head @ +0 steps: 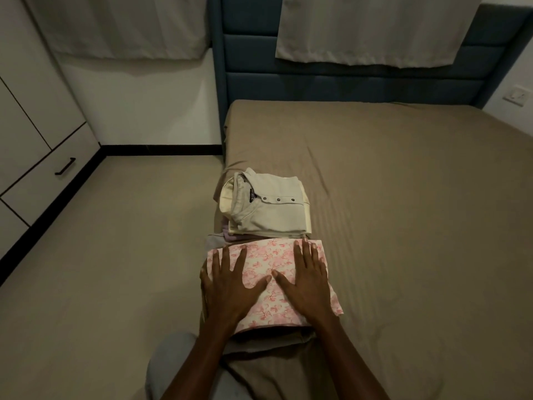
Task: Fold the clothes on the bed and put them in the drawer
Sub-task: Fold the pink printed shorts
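Flat, both hands (230, 287) (307, 280) press the floral cloth (271, 264); beige shirt (268, 203) label seems illegible.

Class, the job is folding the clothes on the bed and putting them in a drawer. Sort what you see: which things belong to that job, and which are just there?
Job: pink floral garment, beige buttoned shirt, bed, drawer, left hand, right hand.

Just there: curtains, headboard, wall switch.

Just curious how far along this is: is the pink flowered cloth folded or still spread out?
Folded. The pink flowered cloth lies as a compact rectangle on the bed, both hands pressing it flat.
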The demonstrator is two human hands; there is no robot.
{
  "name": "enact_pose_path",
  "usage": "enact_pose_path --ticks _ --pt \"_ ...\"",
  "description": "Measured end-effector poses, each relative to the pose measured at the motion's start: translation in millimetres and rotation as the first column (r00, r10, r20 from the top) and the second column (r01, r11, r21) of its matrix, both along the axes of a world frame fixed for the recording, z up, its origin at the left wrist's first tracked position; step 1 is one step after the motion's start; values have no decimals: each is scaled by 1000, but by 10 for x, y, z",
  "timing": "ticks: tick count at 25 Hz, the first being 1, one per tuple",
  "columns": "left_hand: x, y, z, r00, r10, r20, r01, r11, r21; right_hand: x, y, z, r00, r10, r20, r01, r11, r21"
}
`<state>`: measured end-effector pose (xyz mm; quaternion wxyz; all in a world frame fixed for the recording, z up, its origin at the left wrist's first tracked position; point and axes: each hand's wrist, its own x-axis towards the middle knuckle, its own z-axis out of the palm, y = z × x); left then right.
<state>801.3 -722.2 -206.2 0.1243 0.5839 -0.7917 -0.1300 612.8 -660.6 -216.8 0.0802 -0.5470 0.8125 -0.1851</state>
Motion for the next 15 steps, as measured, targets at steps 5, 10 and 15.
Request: enact_pose_path --ticks 5,10,15 --pt "-42 -48 -51 1000 -23 2 23 998 67 -3 -11 -41 1000 -23 19 22 999 22" --pt "-1 -25 -52 999 -33 -26 34 998 44 49 24 49 999 -28 34 27 999 33" --pt "-5 -65 61 999 -23 -38 28 993 114 -6 6 110 999 -9 39 6 998 63"
